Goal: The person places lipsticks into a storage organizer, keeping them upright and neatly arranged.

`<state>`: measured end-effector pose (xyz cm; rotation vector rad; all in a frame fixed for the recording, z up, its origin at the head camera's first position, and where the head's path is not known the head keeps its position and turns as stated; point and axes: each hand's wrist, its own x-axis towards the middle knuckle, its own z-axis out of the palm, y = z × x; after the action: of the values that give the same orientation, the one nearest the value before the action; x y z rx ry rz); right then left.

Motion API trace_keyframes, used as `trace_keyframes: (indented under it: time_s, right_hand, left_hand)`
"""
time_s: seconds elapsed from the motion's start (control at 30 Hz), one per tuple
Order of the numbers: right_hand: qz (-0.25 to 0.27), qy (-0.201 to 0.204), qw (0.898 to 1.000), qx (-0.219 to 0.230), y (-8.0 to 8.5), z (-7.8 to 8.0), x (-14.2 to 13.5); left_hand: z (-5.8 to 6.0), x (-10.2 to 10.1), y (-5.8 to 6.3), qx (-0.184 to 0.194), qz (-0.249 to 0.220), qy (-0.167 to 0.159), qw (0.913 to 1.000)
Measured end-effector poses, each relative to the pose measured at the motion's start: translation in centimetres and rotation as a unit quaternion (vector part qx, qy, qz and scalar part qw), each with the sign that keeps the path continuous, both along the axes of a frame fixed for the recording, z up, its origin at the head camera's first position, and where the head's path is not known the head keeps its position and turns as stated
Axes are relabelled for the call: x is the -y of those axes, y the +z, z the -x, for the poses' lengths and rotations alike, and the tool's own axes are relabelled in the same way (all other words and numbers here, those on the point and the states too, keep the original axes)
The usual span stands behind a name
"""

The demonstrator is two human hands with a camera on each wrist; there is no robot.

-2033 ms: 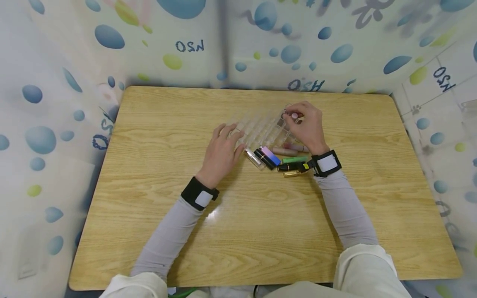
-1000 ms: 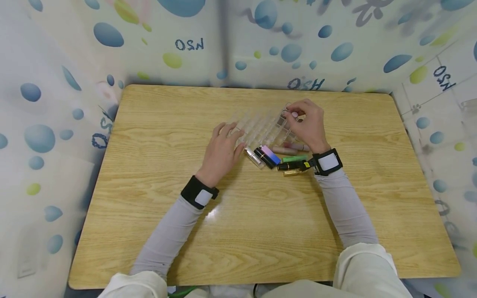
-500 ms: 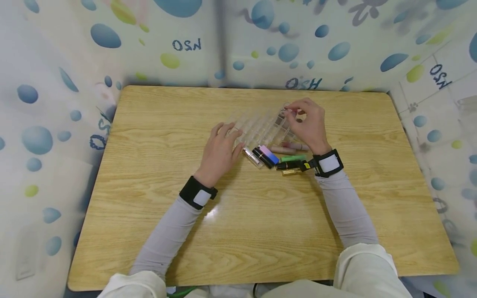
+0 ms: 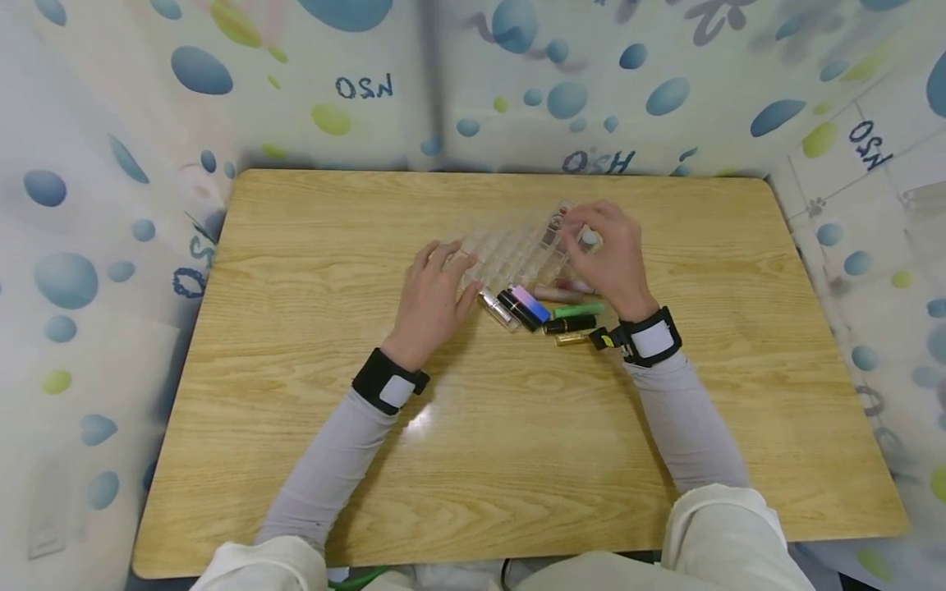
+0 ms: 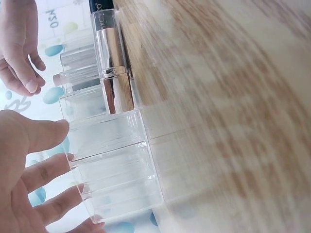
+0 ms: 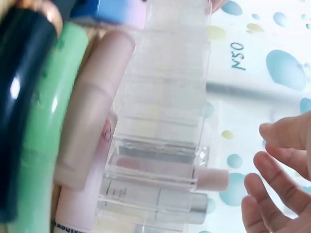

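Note:
A clear, compartmented lipstick organizer (image 4: 491, 250) stands on the table at centre back. My left hand (image 4: 429, 295) rests on its left end, thumb and fingertips at the top rim in the left wrist view. Over the right end is my right hand (image 4: 609, 254); the right wrist view shows it holding nothing, fingers loosely bent and apart from the tubes. Below it, a pink-capped tube (image 6: 214, 179) and a silver-capped tube (image 6: 197, 208) stand in compartments. A clear-capped lipstick (image 5: 112, 53) lies against the organizer's front, near my left thumb.
In front of the organizer lie a black lipstick (image 4: 519, 312), a blue-and-pink tube (image 4: 530, 302), a green tube (image 4: 579, 310), another black tube (image 4: 569, 325), a gold one (image 4: 572, 338) and pinkish tubes (image 4: 557, 294). A patterned wall (image 4: 488, 90) borders the table's back.
My right hand has let go of a tube in the organizer's right end and shifted slightly, its fingers loosening. My left hand keeps its place on the organizer.

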<state>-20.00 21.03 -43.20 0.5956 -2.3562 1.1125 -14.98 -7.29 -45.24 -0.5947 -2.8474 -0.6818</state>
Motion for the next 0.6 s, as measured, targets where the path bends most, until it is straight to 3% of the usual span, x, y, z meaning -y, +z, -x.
trace_keyframes:
  time_s: [0.37, 0.6]
  right_hand:
    - [-0.013, 0.026, 0.999, 0.032, 0.7, -3.5, 1.3]
    - [-0.05, 0.062, 0.994, 0.08, 1.0, -5.2, 2.3]
  left_hand:
    - [-0.1, 0.3, 0.4, 0.008, -0.007, -0.002, 0.9999]
    - [-0.2, 0.1, 0.4, -0.019, -0.021, -0.011, 0.9995]
